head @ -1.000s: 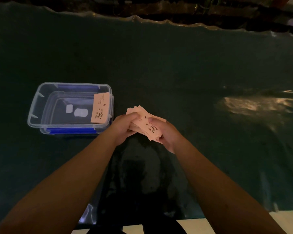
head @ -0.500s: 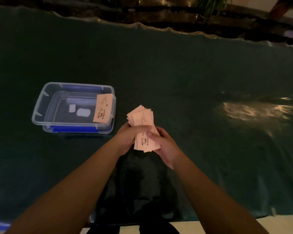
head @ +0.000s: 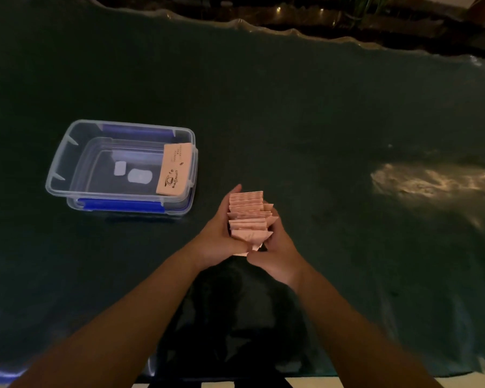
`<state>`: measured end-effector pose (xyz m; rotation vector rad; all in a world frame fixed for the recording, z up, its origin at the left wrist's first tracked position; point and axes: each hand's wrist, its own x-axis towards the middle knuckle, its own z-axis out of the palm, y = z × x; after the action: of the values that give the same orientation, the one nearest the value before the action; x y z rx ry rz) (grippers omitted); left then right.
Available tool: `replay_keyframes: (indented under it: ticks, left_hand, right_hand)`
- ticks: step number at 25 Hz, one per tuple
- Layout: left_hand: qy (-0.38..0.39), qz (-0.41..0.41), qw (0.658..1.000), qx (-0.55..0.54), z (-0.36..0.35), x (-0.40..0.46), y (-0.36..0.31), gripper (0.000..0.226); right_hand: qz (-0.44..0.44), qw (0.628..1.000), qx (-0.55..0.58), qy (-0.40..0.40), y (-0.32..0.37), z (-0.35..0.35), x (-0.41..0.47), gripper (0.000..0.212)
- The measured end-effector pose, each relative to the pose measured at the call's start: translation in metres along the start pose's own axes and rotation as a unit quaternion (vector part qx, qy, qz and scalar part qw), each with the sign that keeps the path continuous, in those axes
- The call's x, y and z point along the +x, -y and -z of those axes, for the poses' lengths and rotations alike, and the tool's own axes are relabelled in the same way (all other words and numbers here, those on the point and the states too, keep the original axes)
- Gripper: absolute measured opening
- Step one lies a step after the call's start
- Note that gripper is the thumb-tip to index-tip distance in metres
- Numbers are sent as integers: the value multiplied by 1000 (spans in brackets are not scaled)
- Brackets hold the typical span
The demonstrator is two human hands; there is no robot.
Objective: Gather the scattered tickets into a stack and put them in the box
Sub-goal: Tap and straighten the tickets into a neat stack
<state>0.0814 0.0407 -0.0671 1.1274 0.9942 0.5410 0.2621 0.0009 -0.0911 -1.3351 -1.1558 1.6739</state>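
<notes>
A bundle of pink tickets (head: 248, 217) stands on edge between both my hands, fanned slightly, a few corners sticking out on the right. My left hand (head: 220, 233) presses its left side and my right hand (head: 277, 247) cups its right side and near end. A clear plastic box (head: 67, 163) with blue clips sits to the left on the dark green cloth. One pink ticket (head: 175, 170) with a coffee-cup print leans inside the box against its right wall.
The dark green cloth (head: 291, 121) covers the whole table, with a wavy far edge and a bright glare patch (head: 431, 177) at the right. Two pale labels (head: 139, 176) show on the box floor.
The tickets went from a loose flat fan to a squared bundle held on edge between both hands. The hands moved a little farther from me.
</notes>
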Motion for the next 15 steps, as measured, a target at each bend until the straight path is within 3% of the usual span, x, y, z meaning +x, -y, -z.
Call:
replay_keyframes:
  ticks: [4, 9, 15]
  left_hand:
    - [-34, -41, 999, 1, -11, -4, 14, 146]
    - [-76, -113, 990, 36, -21, 3, 23, 139]
    - [-117, -138, 982, 50, -26, 1, 25, 112]
  right_hand:
    - [26, 995, 93, -7, -6, -11, -6, 93]
    - [68, 987, 121, -81, -2, -33, -7, 122]
    - [112, 977, 110, -146, 13, -42, -8, 102]
